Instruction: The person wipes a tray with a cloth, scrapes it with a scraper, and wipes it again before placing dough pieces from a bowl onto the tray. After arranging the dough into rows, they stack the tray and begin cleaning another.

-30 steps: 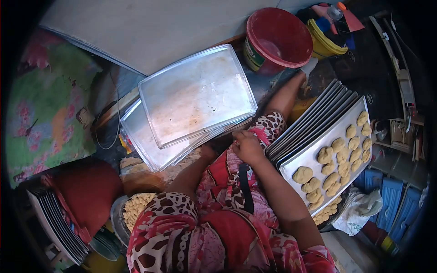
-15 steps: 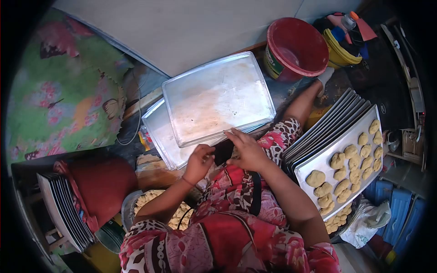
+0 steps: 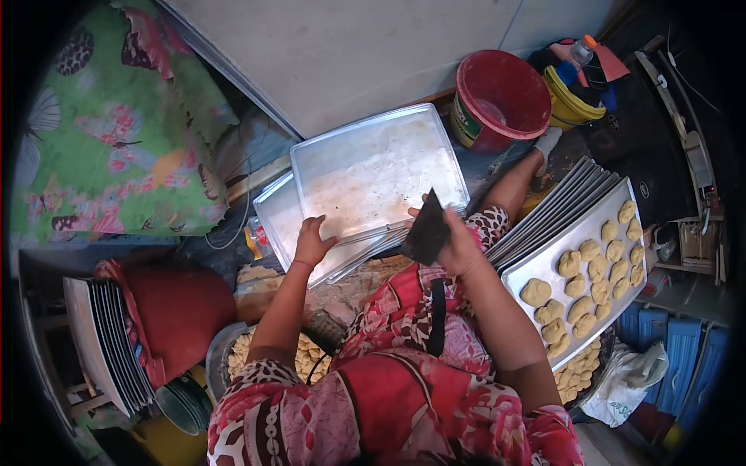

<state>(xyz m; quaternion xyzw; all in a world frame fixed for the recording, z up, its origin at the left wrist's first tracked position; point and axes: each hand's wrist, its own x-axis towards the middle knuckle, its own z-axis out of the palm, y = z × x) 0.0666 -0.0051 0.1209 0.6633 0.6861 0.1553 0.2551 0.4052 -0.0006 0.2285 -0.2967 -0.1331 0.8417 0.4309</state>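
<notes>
The right hand (image 3: 458,250) pinches a dark scraper (image 3: 427,231), held upright over the near edge of the top empty tray (image 3: 373,167). The left hand (image 3: 312,242) touches the tray's front corner, fingers bent (a real grip cannot be told).

We register a dark floor (image 3: 483,165) carrying a stack of empty metal trays (image 3: 365,167), a red bucket (image 3: 503,97) near it, and a second tray stack (image 3: 538,225) topped with dough pieces (image 3: 535,292).
</notes>
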